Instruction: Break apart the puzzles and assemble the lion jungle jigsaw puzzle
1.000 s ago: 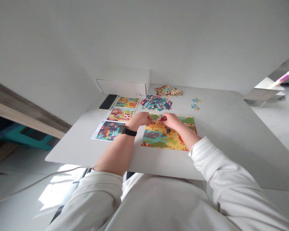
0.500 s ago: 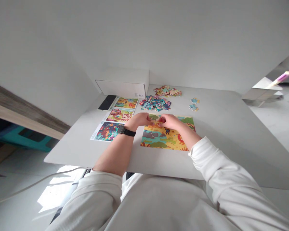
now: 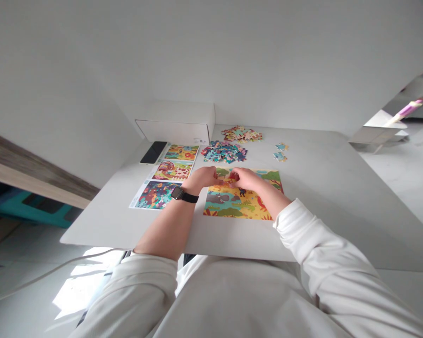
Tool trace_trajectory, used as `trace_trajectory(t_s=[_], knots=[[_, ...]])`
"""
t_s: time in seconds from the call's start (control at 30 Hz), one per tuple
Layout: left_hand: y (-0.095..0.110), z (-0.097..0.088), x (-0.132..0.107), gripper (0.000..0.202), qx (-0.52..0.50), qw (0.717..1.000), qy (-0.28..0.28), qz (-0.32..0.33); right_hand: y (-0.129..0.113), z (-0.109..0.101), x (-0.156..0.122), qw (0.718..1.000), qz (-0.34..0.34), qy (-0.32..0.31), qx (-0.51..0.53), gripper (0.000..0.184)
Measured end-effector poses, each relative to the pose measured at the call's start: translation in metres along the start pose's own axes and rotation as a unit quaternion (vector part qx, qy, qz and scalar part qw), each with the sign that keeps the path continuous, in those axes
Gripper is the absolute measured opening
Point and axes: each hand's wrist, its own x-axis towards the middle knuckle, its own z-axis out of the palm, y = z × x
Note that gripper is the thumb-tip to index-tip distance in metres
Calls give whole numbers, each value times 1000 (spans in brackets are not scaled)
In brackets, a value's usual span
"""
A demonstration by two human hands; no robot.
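Note:
A colourful animal jigsaw puzzle lies flat on the table in front of me. Over its upper left part my left hand, with a black watch on the wrist, is closed with its fingers curled inward. My right hand faces it over the upper middle, also closed, thumb and fingers drawn together. The fingertips of both meet the puzzle's upper part close to each other. Whatever they pinch is too small and covered to make out.
Behind lie a blue-purple heap of puzzle pieces and a reddish heap. Some loose light-blue pieces are at the right. On the left are picture sheets, a phone and a white box against the wall.
The whole view has shifted slightly, so the table items sit a little further left. Both hands stay at the puzzle's upper part with almost the same pose.

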Motion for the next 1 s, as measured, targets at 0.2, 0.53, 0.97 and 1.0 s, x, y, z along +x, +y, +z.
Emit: trace_trajectory(t_s=[0.2, 0.53, 0.97, 1.0], knots=[[1, 4, -2, 60, 6, 1000, -2, -3, 1, 2, 0, 1000, -2, 2, 2, 37], [28, 11, 2, 73, 19, 993, 50, -107, -2, 0, -1, 1000, -14, -8, -22, 36], [23, 0, 0, 22, 3, 988, 154, -31, 29, -56, -3, 988, 11, -12, 153, 35], [22, 0, 1, 21, -7, 986, 165, -18, 42, -66, -3, 985, 20, 21, 168, 33]])
